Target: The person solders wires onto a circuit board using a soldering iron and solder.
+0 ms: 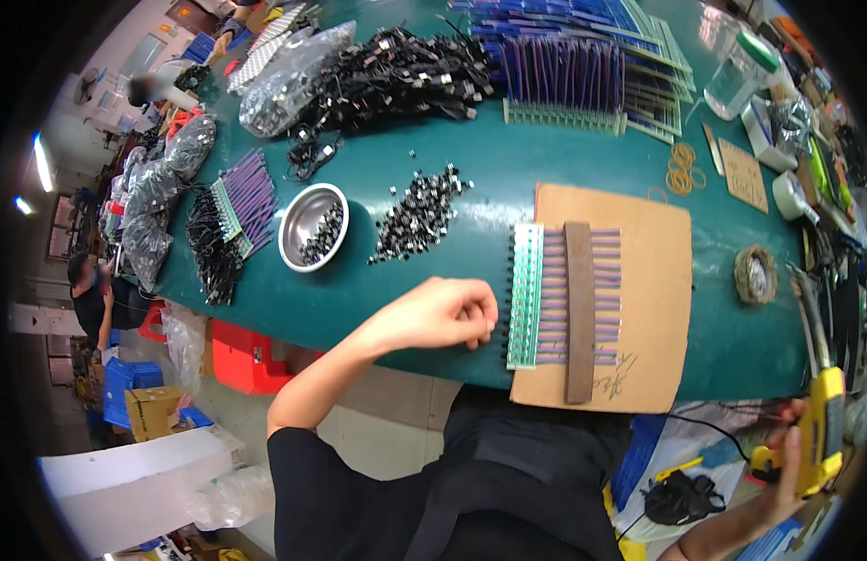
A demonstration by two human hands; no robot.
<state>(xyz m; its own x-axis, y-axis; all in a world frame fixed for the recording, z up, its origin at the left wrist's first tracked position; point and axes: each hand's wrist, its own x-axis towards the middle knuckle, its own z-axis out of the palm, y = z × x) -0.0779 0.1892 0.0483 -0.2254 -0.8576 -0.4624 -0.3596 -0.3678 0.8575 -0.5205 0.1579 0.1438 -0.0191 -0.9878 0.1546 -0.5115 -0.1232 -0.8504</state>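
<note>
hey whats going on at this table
A person in black sits at a green table. Their left hand, fingers curled, is beside a green circuit strip; whether it holds anything is unclear. A brown bar lies across the strip's wires on cardboard. Their right hand grips a yellow tool off to the right.
</note>
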